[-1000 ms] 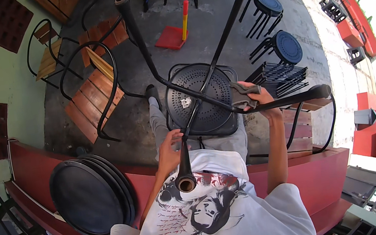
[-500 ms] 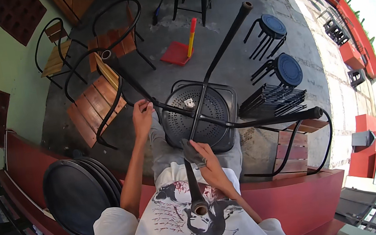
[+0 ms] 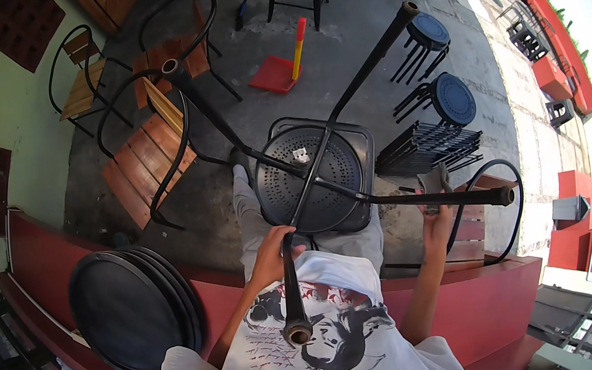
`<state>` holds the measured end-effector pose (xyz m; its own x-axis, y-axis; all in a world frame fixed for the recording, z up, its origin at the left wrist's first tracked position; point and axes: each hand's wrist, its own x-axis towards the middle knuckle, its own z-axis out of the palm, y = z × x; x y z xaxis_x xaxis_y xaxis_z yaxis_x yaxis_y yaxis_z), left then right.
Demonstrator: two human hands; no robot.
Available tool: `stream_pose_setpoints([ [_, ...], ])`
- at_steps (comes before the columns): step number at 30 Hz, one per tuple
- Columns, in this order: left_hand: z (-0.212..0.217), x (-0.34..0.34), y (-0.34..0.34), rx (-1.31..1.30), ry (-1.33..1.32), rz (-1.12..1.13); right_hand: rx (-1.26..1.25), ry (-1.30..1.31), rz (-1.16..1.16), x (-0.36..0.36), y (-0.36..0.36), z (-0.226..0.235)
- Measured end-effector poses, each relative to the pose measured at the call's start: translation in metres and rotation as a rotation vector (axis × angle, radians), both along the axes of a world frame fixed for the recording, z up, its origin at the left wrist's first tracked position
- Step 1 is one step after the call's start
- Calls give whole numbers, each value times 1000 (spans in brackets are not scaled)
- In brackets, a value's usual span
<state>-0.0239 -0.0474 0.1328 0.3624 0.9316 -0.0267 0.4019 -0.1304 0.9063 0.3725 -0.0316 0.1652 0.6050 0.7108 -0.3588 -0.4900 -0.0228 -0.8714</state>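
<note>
Upturned black stool (image 3: 316, 178) resting seat-down on lap, legs up; left hand (image 3: 272, 248) wrapping the near leg, right hand (image 3: 436, 216) gripping pliers (image 3: 435, 181) by right-pointing leg; leg work ongoing, unfinished

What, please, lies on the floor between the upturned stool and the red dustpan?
In the head view, the stretch between the stool and the dustpan is bare grey concrete; only the stool's raised leg crosses above it.

Matt black perforated metal stool (image 3: 316, 179), slatted varnished wood chairs (image 3: 147, 161), rough grey concrete floor (image 3: 357, 30)
</note>
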Motion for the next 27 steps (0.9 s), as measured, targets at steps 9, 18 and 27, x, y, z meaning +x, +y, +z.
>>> stream_pose_setpoints([
  [9,15,-28,28,-102,-24,122,88,105,791,-53,42,20],
  [18,-51,-81,124,-94,-227,466,17,-45,1106,-170,-3,32],
  [27,-33,-6,80,265,22,967,-207,-179,653,-139,52,-40],
])
